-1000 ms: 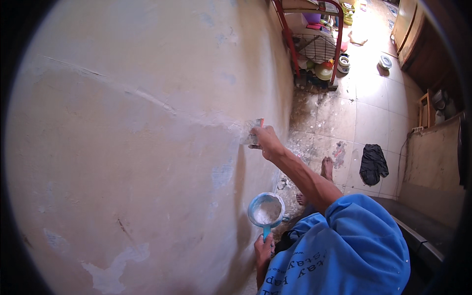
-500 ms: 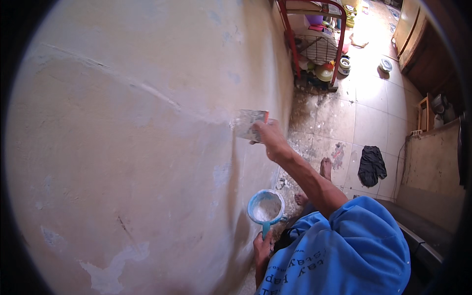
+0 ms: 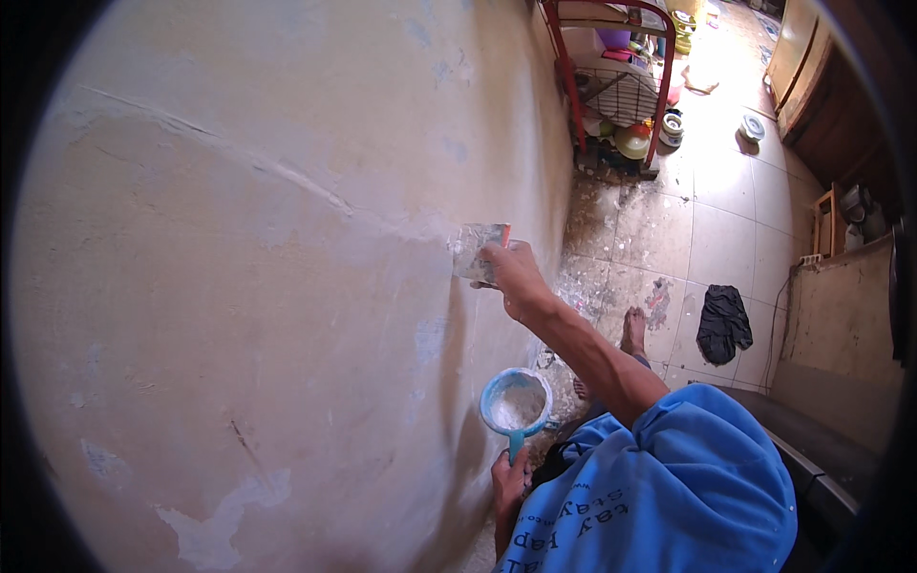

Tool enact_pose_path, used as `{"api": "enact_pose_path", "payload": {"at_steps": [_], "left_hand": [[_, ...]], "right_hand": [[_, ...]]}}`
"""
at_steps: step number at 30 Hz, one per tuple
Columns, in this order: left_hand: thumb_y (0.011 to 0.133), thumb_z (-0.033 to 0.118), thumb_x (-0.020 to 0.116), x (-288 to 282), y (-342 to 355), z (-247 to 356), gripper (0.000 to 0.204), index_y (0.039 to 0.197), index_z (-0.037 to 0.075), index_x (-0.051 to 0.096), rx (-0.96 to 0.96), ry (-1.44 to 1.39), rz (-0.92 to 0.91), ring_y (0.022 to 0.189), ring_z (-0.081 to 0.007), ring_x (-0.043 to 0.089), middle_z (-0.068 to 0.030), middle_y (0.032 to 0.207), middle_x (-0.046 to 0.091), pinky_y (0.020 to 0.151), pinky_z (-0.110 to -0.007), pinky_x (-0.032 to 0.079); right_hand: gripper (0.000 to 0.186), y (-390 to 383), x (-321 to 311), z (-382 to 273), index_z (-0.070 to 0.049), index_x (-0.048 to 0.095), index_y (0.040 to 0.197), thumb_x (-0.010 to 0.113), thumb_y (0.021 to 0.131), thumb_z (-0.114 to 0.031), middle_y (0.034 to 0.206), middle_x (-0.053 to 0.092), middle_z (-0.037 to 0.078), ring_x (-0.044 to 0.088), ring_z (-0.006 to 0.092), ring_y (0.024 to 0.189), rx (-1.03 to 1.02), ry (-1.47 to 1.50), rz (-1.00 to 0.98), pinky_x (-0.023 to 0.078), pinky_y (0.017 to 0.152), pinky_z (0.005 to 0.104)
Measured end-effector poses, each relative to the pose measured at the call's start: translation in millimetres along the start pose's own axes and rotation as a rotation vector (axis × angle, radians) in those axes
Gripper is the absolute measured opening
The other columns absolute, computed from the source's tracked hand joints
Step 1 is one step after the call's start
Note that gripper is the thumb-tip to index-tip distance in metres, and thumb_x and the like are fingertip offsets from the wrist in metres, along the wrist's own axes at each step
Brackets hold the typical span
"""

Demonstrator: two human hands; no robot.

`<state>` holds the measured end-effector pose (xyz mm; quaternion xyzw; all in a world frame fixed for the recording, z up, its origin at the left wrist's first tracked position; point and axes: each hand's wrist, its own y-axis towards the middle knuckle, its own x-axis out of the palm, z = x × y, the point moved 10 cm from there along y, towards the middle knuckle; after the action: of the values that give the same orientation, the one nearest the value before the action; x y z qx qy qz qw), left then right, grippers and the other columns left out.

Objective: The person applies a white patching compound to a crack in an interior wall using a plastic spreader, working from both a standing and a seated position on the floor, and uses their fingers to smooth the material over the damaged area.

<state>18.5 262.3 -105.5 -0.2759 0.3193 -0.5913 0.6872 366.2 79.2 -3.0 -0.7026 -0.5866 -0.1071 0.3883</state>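
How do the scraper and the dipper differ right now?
Shape: the scraper is flat and four-sided; the dipper is a round bowl with a handle.
Colour: the scraper is greyish with a red-orange edge; the dipper is blue.
Hold: the right grip has the scraper; the left grip has the dipper by its handle.
Both carry whitish residue.

Glare's blowing out the floor (image 3: 712, 124) between 1 and 2 o'clock. Wall (image 3: 287, 286) is softly lit, shadow streak (image 3: 453, 363) toward 6. Fisheye bends edges; cabinet (image 3: 831, 105) near 2 is maybe too murky for detail.
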Motion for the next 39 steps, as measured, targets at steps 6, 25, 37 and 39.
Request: {"api": "enact_pose_path", "payload": {"at_steps": [6, 25, 37, 39], "left_hand": [[0.093, 0.033, 0.064, 1.6, -2.3, 1.0, 0.031, 0.081, 0.008, 0.05, -0.005, 0.001, -0.009, 0.044, -0.0071, 0.043, 0.0003, 0.06, 0.049, 0.04, -0.024, 0.032], [0.092, 0.033, 0.063, -3.2, 3.1, -4.9, 0.03, 0.075, 0.009, 0.053, 0.001, 0.036, 0.072, 0.047, -0.0066, 0.046, 0.0024, 0.059, 0.051, 0.043, -0.024, 0.035], [0.091, 0.031, 0.065, 44.1, 43.1, -42.5, 0.028, 0.08, 0.008, 0.054, 0.136, -0.102, 0.11, 0.046, -0.0059, 0.047, 0.0029, 0.059, 0.05, 0.041, -0.024, 0.037], [0.091, 0.033, 0.066, 60.8, 44.5, -37.8, 0.031, 0.078, 0.008, 0.053, 0.141, -0.196, 0.092, 0.049, -0.0066, 0.048, 0.002, 0.059, 0.05, 0.044, -0.024, 0.037]], "right_hand": [[0.023, -20.1, 32.7, -30.0, 0.01, 0.061, 0.095, 0.056, 0.084, -0.01, 0.086, 0.064, 0.013, 0.064, 0.0212, 0.075, -0.076, 0.049, -0.164, 0.054, 0.063, 0.0348], [0.023, -53.3, 35.7, -33.8, 0.0, 0.058, 0.103, 0.064, 0.086, -0.015, 0.093, 0.062, 0.007, 0.063, 0.0165, 0.078, -0.09, 0.222, -0.311, 0.056, 0.067, 0.0353], [0.032, -50.7, -139.0, -6.7, -0.007, 0.055, 0.115, 0.062, 0.086, -0.016, 0.103, 0.062, 0.006, 0.06, 0.0199, 0.098, 0.211, -0.082, -0.118, 0.047, 0.088, 0.0447], [0.032, -44.6, -169.2, 0.3, -0.008, 0.055, 0.115, 0.062, 0.085, -0.017, 0.103, 0.062, 0.007, 0.06, 0.0201, 0.099, 0.265, -0.102, -0.061, 0.046, 0.09, 0.0454]]}}
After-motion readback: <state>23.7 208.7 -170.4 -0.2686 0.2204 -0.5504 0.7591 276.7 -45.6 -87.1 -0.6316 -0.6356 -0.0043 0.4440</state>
